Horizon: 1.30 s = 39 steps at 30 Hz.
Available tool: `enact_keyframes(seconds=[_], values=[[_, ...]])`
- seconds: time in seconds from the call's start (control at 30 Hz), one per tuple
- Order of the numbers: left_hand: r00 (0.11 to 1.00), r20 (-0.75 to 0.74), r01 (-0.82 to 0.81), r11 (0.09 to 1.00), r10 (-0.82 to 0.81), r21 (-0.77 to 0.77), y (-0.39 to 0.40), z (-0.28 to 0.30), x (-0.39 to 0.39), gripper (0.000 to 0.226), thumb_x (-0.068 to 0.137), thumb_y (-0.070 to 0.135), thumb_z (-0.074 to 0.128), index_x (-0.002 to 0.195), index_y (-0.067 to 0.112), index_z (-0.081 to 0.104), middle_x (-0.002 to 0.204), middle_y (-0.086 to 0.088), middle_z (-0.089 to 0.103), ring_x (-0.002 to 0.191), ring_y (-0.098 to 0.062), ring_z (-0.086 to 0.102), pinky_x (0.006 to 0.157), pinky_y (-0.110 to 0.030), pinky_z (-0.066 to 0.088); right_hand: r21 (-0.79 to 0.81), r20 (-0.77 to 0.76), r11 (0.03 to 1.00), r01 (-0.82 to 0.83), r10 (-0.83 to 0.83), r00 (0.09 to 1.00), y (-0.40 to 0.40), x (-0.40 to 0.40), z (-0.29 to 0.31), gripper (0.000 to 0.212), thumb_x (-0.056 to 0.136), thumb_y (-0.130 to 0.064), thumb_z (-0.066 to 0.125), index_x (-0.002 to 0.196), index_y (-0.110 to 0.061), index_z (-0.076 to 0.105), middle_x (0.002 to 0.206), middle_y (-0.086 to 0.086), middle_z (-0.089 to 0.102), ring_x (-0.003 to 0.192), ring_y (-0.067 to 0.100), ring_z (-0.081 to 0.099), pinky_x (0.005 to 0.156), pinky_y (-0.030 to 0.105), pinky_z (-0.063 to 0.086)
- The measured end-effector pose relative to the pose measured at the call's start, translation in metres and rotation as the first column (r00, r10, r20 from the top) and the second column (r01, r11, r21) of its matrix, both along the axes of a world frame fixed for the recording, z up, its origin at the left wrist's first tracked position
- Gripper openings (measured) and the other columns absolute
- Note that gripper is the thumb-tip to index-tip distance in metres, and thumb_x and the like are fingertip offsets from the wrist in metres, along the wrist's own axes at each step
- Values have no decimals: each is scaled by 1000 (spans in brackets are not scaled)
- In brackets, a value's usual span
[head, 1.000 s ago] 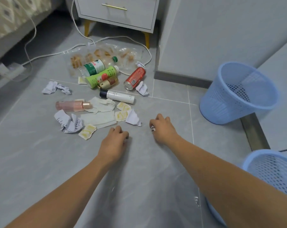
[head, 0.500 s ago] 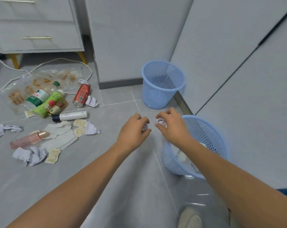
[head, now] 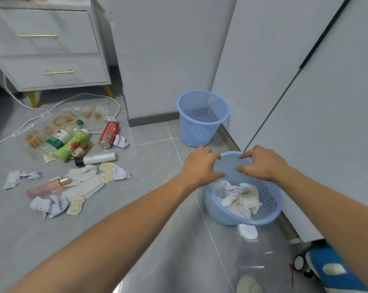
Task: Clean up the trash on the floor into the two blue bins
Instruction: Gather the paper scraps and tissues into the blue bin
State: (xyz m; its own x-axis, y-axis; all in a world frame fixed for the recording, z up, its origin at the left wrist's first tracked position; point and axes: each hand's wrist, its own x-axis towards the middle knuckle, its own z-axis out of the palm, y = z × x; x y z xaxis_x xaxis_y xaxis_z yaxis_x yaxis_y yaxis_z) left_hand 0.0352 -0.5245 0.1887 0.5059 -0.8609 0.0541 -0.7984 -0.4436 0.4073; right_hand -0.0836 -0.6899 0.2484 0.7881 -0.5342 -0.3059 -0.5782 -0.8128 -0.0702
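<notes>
- My left hand (head: pixel 201 166) hovers over the near blue bin (head: pixel 269 216)'s left rim, grip spread loosely, nothing in it.
- My right hand (head: pixel 263 163) hangs over the same bin's far rim, grip relaxed, fingers bent downward and empty.
- Directly beneath both grips, crumpled paper (head: pixel 240 197) lies inside that bin.
- Beyond the grips, the far blue bin (head: pixel 202 119) stands against the wall.
- Well left of my left grip, the floor (head: pixel 136 208) holds a red can (head: pixel 108 134), white tube (head: pixel 96 159), green bottle (head: pixel 70 145), pink bottle (head: pixel 50 187) and paper scraps (head: pixel 49 206).
</notes>
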Motion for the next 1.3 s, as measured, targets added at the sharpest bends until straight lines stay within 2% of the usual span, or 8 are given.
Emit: enact_keyframes(seconds=[0.17,0.33,0.53,0.73,0.87,1.03,1.2,1.3], values=[[983,41,-178,983,179,-34,71,23,57,43,90,55,63,121,25,63,118,-2,61,118,-24,50,90,-40,49,7,194,996,-91,88,977,36,83,33,42,77,-45,65,117,-35,70,122,-1,69,107,26,64,86,36,53],[932,29,-360,933,360,-4,172,11,83,36,93,52,60,116,24,66,111,0,63,112,-21,53,85,-37,49,35,218,970,-240,227,949,107,135,10,38,82,-36,63,118,-29,68,122,2,66,114,28,62,92,41,53],[836,-9,-546,832,549,94,281,-37,99,29,92,47,60,111,25,66,106,2,65,108,-21,56,80,-37,51,68,233,917,-393,369,900,195,196,-33,34,85,-35,62,118,-27,66,117,4,65,109,27,62,91,39,53],[702,-95,-680,704,706,206,363,-120,87,34,90,42,60,119,25,65,113,1,63,114,-21,55,83,-37,52,123,183,874,-471,446,876,274,227,-120,37,84,-31,63,122,-29,64,123,2,60,113,26,61,92,38,52],[641,-124,-716,649,757,257,398,-166,78,38,88,38,58,125,26,62,123,0,58,122,-22,51,86,-36,50,147,91,851,-505,496,863,304,237,-177,44,86,-29,61,129,-28,56,126,4,52,116,30,57,92,40,51],[589,-99,-775,595,802,214,412,-201,82,41,91,34,57,131,22,56,128,-3,51,121,-25,46,83,-39,53,127,28,856,-502,502,864,309,252,-230,54,84,-24,62,136,-26,47,135,6,40,118,33,48,88,42,49],[628,7,-771,622,778,134,405,-225,98,39,94,35,57,133,30,57,125,-1,49,117,-26,47,79,-39,52,104,51,849,-518,515,856,302,267,-263,71,86,-22,60,150,-30,32,153,7,26,135,36,32,98,44,46],[675,50,-733,661,736,158,395,-233,100,42,93,30,55,134,30,54,130,0,48,116,-27,46,80,-41,51,93,27,830,-550,550,835,298,265,-277,65,87,-26,59,148,-31,35,149,6,34,133,34,34,97,44,46]])
